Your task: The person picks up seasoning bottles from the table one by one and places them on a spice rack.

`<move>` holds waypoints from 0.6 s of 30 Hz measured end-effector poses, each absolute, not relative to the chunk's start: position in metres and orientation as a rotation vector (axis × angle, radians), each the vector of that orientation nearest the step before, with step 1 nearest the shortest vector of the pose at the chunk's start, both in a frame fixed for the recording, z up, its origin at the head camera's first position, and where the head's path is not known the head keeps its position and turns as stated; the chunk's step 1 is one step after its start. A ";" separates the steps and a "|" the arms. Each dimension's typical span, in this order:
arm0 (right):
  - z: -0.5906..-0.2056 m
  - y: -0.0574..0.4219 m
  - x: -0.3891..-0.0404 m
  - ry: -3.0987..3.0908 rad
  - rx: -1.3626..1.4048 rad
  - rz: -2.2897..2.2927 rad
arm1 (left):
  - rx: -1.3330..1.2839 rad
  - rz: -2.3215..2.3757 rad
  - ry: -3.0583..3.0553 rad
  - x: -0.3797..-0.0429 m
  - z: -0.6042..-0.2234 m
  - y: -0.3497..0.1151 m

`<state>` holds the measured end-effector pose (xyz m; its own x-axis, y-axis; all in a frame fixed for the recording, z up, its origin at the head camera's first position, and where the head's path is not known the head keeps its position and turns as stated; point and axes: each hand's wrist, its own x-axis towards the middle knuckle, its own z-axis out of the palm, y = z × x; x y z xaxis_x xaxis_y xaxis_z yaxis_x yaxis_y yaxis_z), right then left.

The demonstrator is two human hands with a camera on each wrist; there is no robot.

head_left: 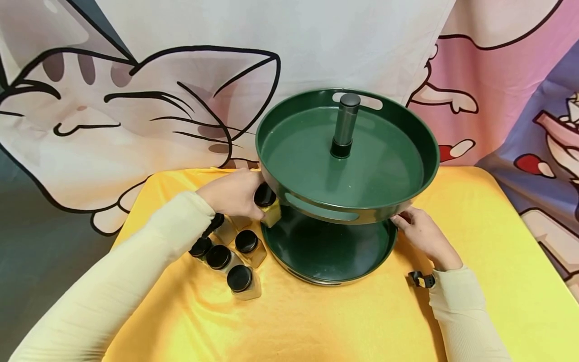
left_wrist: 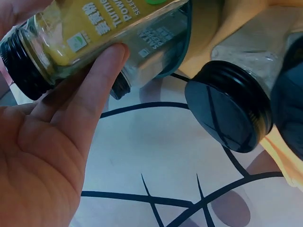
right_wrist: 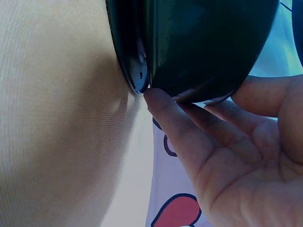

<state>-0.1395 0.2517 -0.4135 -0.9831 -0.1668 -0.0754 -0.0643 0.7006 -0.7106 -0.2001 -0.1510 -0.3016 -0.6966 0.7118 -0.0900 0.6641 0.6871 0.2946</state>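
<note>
My left hand grips a square clear jar of yellow turmeric powder with a black screw lid. The jar is at the left edge of a dark green two-tier round tray stand, between its upper tray and lower tray. In the left wrist view, a second labelled jar shows behind the turmeric, at the lower tray's edge. On the other side, my right hand pinches the lower tray's rim, thumb on one face and fingers on the other.
Several black-lidded square jars stand together on the yellow cloth, left of the stand. A dark post rises from the upper tray, whose wide rim overhangs the lower one. A cartoon-printed curtain hangs behind the table.
</note>
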 end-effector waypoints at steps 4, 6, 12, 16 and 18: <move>-0.413 0.252 -0.140 2.774 -0.194 -1.150 | 1.152 0.407 2.661 -0.201 -0.304 -0.148; -0.413 0.252 -0.140 2.775 -0.196 -1.150 | 1.173 0.430 2.633 -0.202 -0.307 -0.147; -0.415 0.252 -0.140 2.769 -0.196 -1.152 | 1.195 0.406 2.580 -0.203 -0.316 -0.145; -0.415 0.252 -0.140 2.771 -0.198 -1.146 | 1.182 0.349 2.568 -0.204 -0.320 -0.143; -0.415 0.252 -0.140 2.773 -0.199 -1.145 | 1.157 0.313 2.569 -0.204 -0.321 -0.142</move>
